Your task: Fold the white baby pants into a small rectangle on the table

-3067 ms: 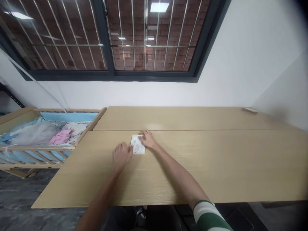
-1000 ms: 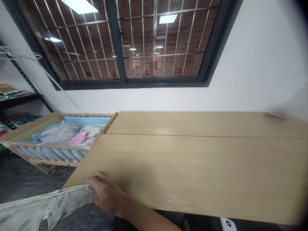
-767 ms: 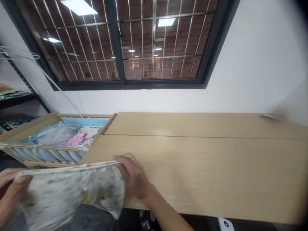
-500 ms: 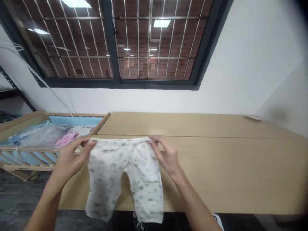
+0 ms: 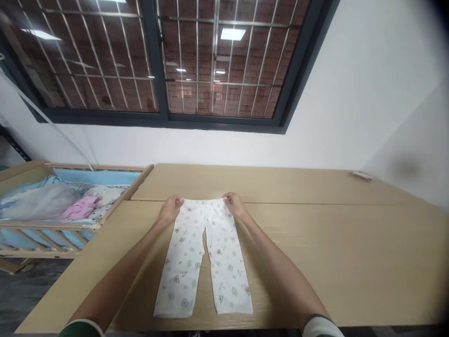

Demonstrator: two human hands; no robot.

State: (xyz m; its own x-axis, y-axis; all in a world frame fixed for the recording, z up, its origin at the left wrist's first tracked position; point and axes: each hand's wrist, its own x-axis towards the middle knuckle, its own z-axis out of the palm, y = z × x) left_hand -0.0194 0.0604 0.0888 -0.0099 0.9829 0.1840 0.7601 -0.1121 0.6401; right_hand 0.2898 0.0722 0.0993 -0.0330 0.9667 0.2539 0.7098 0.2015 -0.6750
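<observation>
A pair of small white baby trousers (image 5: 201,257) with a green and pink print lies flat on the light wooden table (image 5: 333,243), waistband away from me, both legs pointing toward the near edge. My left hand (image 5: 170,208) pinches the left corner of the waistband. My right hand (image 5: 233,203) pinches the right corner. Both arms stretch forward along the sides of the garment.
A wooden baby crib (image 5: 63,206) with blue lining stands at the table's left end, holding grey, pink and white clothes. A small flat wooden piece (image 5: 358,175) lies at the far right of the table. A barred window (image 5: 157,61) and white wall are behind.
The small folded cloth from earlier is gone from the table. I brought the trousers up from the lower left, held them in the air by the waistband, and now they lie spread flat.
</observation>
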